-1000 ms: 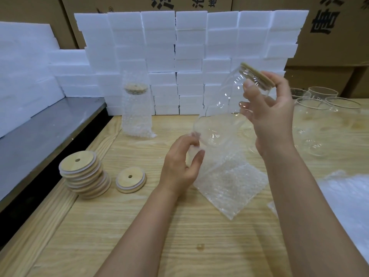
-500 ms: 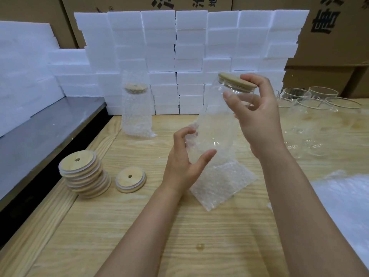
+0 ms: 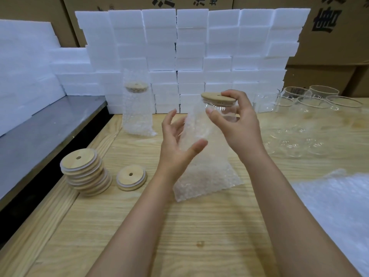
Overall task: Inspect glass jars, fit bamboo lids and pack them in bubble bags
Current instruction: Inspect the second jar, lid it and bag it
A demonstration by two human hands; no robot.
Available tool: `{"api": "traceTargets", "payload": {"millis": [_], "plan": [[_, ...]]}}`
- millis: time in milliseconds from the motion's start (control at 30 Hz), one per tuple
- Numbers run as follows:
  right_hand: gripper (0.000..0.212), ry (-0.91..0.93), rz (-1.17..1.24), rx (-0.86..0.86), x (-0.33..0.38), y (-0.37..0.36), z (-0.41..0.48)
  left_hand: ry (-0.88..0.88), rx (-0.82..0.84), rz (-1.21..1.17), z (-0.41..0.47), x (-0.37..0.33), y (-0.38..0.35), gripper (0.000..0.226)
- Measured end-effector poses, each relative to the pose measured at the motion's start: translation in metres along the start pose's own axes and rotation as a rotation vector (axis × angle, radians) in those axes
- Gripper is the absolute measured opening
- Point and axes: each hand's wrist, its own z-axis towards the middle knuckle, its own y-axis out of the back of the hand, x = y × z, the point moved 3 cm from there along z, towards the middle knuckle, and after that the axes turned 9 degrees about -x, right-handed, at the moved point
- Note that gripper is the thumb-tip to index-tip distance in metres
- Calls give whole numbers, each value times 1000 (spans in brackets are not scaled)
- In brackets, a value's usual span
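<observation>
One jar (image 3: 221, 112) is in the hands, at the centre of the frame, held above the table (image 3: 179, 236); it carries one wooden lid (image 3: 215, 97) with a small hole; its lower part is already inside one bubble bag (image 3: 205, 176), and the bottom end of this bag lies on the wood.

One packed jar (image 3: 136, 108) stands upright in its own bag at the upper middle left, with a lid on it; at the lower left there is one stack of lids (image 3: 83, 172), perhaps eight, I cannot count them exactly; just beside it, to the right, is a small pile of two lids (image 3: 131, 177); at the right edge stand at least five empty jars (image 3: 311, 108), close together; at the lower right lies a heap of bubble bags (image 3: 335, 200), the number not readable.

The right hand (image 3: 239, 126) grips the jar just under the lid; the thumb presses on the front of the glass, the fingers curl around the back, and one fingertip lies on the lid's top.

The left hand (image 3: 175, 148) is wide open; its fingers are spread and almost straight behind the bag's mouth; the thumb touches the bag's front; it is not a firm grip.
</observation>
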Motion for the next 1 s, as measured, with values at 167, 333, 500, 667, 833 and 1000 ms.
{"api": "traceTargets", "payload": {"millis": [167,333,500,667,833,1000], "plan": [[41,32,24,-66,8,7,4,183,238,131,-5,24,9,94],[38,36,40,14,13,1,1,222,185,34,-6,24,4,70],[36,9,55,61,11,-4,-1,209,140,-62,-4,15,1,51],[33,5,-32,145,6,-8,-2,201,80,-123,0,10,-2,60],[30,0,-83,151,2,-12,-4,210,94,-128,5,10,2,64],[30,32,-68,98,6,-9,-4,280,241,-129,3,11,13,119]]}}
